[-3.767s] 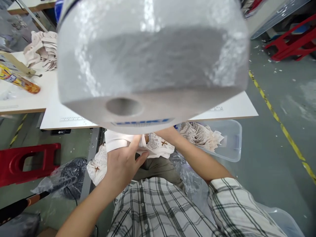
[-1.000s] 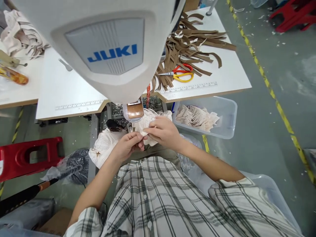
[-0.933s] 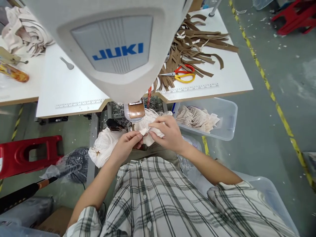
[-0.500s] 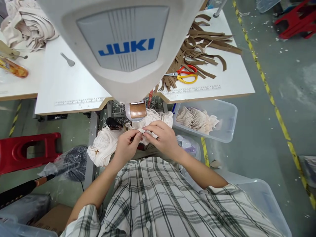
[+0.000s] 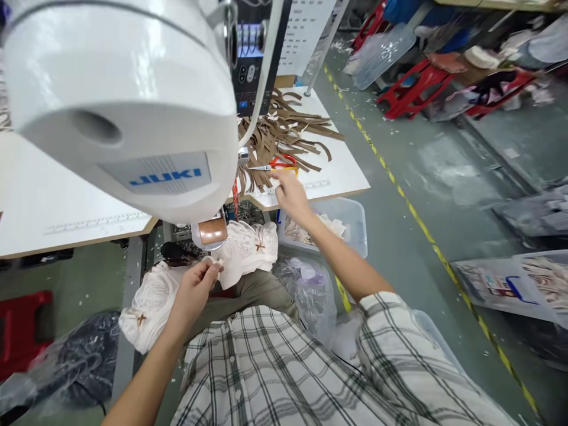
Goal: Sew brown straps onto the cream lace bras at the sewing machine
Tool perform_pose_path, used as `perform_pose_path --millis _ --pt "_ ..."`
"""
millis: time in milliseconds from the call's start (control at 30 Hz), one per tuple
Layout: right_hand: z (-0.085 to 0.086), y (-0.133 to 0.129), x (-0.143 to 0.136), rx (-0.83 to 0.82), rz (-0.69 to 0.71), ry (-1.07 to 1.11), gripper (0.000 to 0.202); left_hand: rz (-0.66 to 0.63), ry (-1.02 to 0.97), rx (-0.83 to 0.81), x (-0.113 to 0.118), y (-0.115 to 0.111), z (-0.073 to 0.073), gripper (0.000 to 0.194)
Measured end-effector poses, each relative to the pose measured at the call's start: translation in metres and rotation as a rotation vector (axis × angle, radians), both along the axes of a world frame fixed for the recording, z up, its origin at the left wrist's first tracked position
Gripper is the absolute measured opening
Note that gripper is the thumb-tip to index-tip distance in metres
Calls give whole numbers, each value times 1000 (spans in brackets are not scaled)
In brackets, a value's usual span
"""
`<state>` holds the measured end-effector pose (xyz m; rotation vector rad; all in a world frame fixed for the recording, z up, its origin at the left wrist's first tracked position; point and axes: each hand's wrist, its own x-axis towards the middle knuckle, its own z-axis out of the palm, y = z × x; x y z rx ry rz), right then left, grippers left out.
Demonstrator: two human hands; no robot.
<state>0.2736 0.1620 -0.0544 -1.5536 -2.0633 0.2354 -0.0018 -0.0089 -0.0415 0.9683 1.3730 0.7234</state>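
Note:
My left hand (image 5: 197, 287) pinches the edge of a white lace bra (image 5: 248, 251) between thumb and fingers. The bra, with a small brown bow on it, lies over my lap just under the sewing machine's head (image 5: 128, 118). At the table's front part, my right hand (image 5: 290, 192) is over the scissors (image 5: 262, 168), index finger stretched out and thumb apart. It partly covers their yellow handle, while the red handle and blades show. Whether the fingers touch the handle is unclear. Another white lace piece (image 5: 153, 302) with a brown bow is bundled left of my left hand.
Brown fabric strips (image 5: 284, 130) are heaped on the white table (image 5: 350, 177) behind the scissors. A clear plastic bin (image 5: 361, 228) holding pale fabric pieces stands below the table's edge. Beside my leg is a clear plastic bag (image 5: 310, 296). A red stool (image 5: 24, 331) stands at left.
My right hand has let go of the white lace and moved up and right to the scissors. My left hand still pinches the bra. The view has turned to the right.

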Motion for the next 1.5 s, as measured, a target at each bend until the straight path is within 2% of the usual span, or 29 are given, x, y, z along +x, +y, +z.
perform_pose_path --millis 67,100,133,200,267,333,433,500,600,700,800,933,1133,1200,1300,1400,1500 --pt "14 49 24 -162 -38 -342 51 17 -93 -48 -2 -1 2 41" --pt "21 67 32 -214 -10 -405 49 26 -132 -68 -2 -2 4 41" --pt "26 79 37 -260 27 -455 47 39 -163 -77 -2 -3 6 40" --pt "33 85 41 -299 106 -500 44 76 -208 -67 -1 -5 10 37" --pt "36 72 41 -279 139 -559 44 125 -255 -57 0 -6 12 36" --pt "38 44 41 -194 115 -557 46 174 -323 -84 0 -5 12 36" --pt "47 -17 41 -123 42 -388 40 236 -429 -153 -2 -4 10 38" --pt "54 -66 36 -211 47 -229 34 256 -488 -172 -4 -3 10 38" --pt "58 -134 19 -393 317 -123 34 248 -523 -182 -5 -3 12 34" --pt "52 -173 -4 -328 438 -102 31 222 -499 -181 -5 -3 15 30" --pt "42 -181 -23 -248 436 -86 31 179 -457 -173 -2 -3 16 28" --pt "36 -172 -36 -259 467 -72 32 108 -384 -135 -1 -4 13 26" --pt "35 -170 -28 -342 498 -25 28 90 -373 -109 -11 -7 8 17" --pt "34 -173 -23 -395 443 20 27 113 -403 -140 -14 -7 8 18" --pt "33 -176 -22 -476 382 109 33 184 -452 -174 -16 -7 8 31" --pt "32 -178 -29 -517 409 165 43 247 -470 -150 -16 -6 9 41" --pt "32 -177 -40 -537 423 178 43 270 -440 -114 -15 -6 8 42"
